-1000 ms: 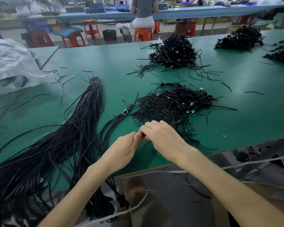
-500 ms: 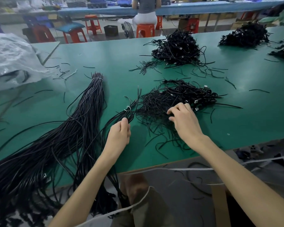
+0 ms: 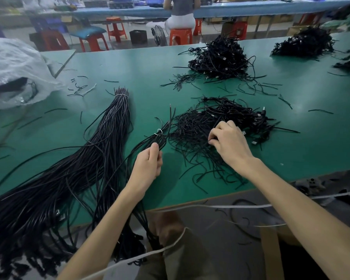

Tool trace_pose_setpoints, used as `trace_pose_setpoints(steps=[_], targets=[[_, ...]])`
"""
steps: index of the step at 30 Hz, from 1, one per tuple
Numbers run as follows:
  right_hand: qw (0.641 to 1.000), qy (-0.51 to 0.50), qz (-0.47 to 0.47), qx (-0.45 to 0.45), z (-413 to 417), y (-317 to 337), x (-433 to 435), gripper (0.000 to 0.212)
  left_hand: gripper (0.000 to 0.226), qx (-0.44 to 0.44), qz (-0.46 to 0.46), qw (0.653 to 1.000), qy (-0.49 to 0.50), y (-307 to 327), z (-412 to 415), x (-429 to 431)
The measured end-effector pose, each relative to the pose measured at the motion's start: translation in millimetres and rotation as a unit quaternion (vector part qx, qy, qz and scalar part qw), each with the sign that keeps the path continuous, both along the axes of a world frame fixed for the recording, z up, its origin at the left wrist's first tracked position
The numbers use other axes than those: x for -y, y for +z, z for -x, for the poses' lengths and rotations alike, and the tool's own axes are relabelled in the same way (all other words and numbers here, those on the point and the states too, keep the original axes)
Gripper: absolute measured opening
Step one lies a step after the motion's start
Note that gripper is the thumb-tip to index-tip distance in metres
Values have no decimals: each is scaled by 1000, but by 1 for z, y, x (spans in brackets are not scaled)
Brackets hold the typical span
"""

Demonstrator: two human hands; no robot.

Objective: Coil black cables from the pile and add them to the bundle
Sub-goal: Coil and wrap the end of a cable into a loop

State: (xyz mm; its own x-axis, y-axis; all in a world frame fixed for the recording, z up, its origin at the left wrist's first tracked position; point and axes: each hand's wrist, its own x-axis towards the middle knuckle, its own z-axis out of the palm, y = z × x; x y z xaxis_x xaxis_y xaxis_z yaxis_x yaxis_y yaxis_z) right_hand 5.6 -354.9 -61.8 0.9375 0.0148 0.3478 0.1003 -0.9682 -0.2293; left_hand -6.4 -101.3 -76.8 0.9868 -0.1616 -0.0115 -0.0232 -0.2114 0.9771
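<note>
Left: grips the thin tied bundle (image 3: 161, 138) in the left hand (image 3: 148, 164), long axis running from the table (image 3: 311, 142) edge up and rightward, tip pointing at the pile (image 3: 210, 118). Right: digs the right hand (image 3: 229, 141) into that pile's near side, fingers curled, pinch on a strand not discernible. Hands apart, right nearer the pile.

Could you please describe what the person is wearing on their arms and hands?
Both are bare: the left hand and right hand have no gloves, and no rings, watch or wristband show. The left forearm and right forearm are uncovered to the frame's edge; no sleeve shows.
</note>
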Motion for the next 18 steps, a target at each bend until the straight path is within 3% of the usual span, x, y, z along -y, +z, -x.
trace_pose_setpoints(steps=[9,14,16,18], targets=[[997,-2,-66,31,-2,16,2,2,40,-2,14,1000,4,3,2,1],[995,-66,-2,71,1,31,9,8,40,-5,12,1000,6,3,3,1],[990,-99,-48,91,1,38,11,10,41,-9,13,1000,9,3,2,1],[970,-105,-193,105,6,49,5,8,45,-5,11,1000,8,2,1,1]])
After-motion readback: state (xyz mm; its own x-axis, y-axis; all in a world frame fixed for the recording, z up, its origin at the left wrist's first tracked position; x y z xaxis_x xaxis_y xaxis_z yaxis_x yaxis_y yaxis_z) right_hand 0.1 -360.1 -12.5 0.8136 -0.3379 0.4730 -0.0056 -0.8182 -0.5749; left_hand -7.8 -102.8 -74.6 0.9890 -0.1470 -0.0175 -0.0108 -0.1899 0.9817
